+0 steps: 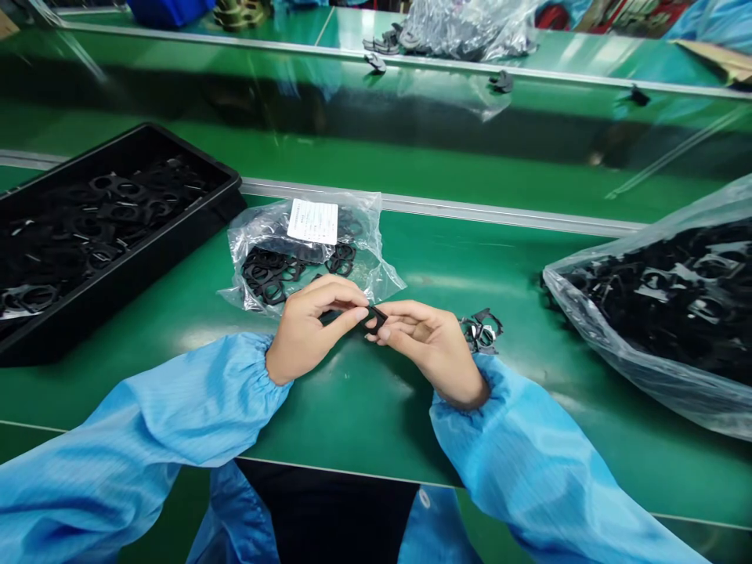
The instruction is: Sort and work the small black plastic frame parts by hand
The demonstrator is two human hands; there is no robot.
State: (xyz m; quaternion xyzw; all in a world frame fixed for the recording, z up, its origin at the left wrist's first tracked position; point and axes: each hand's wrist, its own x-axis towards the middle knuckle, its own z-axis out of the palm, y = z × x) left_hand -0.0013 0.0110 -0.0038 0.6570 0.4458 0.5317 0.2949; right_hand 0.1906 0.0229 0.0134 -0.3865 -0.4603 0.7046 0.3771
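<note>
My left hand (pixel 314 329) and my right hand (pixel 435 341) meet over the green table, fingers pinched on one small black plastic part (pixel 376 319). The part has a rounded opening, and my fingertips cover much of it. Just behind my left hand lies a clear plastic bag (pixel 367 270) with a white label (pixel 313 222). Black ring-shaped parts (pixel 270 274) show in and at the mouth of that bag. Beside my right wrist sits a small pile of black parts (pixel 485 329), some with pale or shiny pieces.
A black tray (pixel 193 239) of similar parts stands at the left. At the right, a large clear bag (pixel 593 345) bulges with black parts. A metal-edged green belt (pixel 411 164) runs behind; a blue bin (pixel 170 12) and another plastic bag (pixel 470 27) are beyond.
</note>
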